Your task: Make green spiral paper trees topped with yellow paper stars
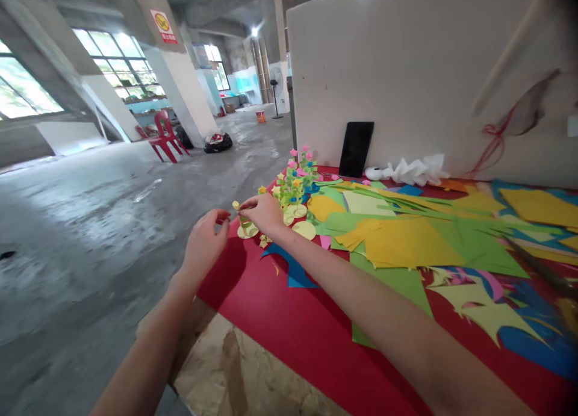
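My right hand [266,216] is closed in a pinch at a small pale yellow paper star [235,205], at the top of a curled green paper stem [244,222]. The stem stands on a pale yellow paper disc [247,232] at the table's left edge. My left hand [208,238] is beside it, fingers curved and apart from the thumb, with nothing visible between them. Several loose yellow stars [264,241] lie just below the right hand. Behind it stand finished-looking paper pieces with yellow stars [295,190] and pink stars [306,154] on green stems.
Green sheets [397,283], yellow sheets [406,241] and a blue offcut [293,271] cover much of the red tabletop [271,325]. Scissors [537,265] lie at the right. A black phone [356,149] leans on the white board [406,73], near crumpled tissue [418,170].
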The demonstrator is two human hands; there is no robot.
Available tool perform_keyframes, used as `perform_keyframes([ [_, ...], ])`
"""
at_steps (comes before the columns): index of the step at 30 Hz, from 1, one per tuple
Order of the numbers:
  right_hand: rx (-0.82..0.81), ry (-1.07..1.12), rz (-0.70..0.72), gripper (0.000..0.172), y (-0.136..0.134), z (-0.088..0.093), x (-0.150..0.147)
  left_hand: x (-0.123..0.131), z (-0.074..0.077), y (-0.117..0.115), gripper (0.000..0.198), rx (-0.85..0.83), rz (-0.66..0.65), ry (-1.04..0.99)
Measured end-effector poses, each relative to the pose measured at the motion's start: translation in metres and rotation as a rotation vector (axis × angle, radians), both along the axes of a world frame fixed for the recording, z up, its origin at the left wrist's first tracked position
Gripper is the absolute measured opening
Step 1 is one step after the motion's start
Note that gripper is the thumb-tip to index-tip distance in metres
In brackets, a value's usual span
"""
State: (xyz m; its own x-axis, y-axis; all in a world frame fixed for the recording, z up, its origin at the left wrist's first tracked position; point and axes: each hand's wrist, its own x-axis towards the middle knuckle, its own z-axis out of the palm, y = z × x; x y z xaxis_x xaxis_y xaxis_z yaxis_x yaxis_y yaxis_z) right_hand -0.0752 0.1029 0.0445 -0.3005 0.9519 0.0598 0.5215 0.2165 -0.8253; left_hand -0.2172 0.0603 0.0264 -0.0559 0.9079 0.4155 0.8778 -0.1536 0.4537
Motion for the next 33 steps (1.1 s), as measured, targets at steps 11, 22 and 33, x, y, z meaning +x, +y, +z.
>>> perform_keyframes([
  [11, -0.02, 0.015, 0.045, 0.03, 0.003, -0.003, 0.012, 0.0, -0.009, 0.004, 0.026, -0.202, -0.05, 0.008],
  [22, 0.015, 0.023, 0.065, 0.032, -0.009, -0.006, 0.029, 0.003, -0.013, 0.006, 0.031, -0.242, -0.055, 0.032],
  [33, -0.033, -0.068, 0.012, 0.025, -0.104, 0.003, 0.16, 0.002, 0.002, -0.007, 0.024, -0.153, 0.1, 0.169],
])
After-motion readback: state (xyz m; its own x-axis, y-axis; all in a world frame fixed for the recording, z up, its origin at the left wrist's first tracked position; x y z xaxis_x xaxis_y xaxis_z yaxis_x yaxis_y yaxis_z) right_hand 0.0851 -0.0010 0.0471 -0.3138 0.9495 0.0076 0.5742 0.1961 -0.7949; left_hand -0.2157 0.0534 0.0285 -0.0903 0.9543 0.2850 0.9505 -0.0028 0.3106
